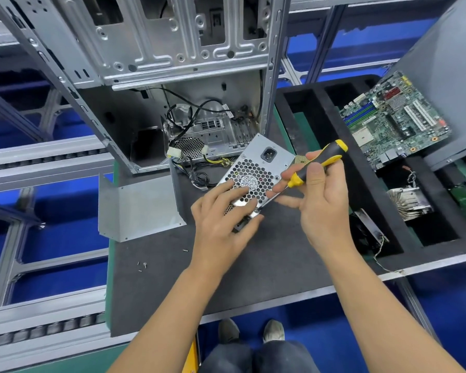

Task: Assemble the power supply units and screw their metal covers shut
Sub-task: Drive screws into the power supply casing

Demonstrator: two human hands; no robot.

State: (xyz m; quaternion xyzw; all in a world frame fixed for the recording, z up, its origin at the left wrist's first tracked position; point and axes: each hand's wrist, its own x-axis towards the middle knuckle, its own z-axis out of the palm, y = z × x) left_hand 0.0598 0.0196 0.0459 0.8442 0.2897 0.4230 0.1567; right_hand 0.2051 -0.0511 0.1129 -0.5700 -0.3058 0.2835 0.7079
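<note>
Although much of the far side of the counter [226,278] is taken up by an open metal computer case [172,76], a broad stretch of dark mat is left free near the person, and room for moving is judged best there. To the right a black foam tray [320,125] walls off that side, with a motherboard [396,117] and a finned heatsink [409,203] lying in its compartments; to the left a bent metal cover [140,205] stands just beside the work, its cut edges likely sharp. Between them, at the middle of the counter, the power supply unit [256,168] is tilted up on one corner, its honeycomb grille facing the viewer. It is judged rigid, fairly heavy and smooth-sided, so it is best gripped across the flat faces, clear of the grille and of the trailing cables [197,173] that tether it toward the case. It is steadied by the left hand [223,224], fingers spread on the grille and thumb wrapped under the near corner. A yellow-and-black screwdriver [307,170] is gripped by the right hand [320,200], its tip set at the unit's near edge. A few loose screws [143,265] lie on the mat to the near left and could easily be scattered.
</note>
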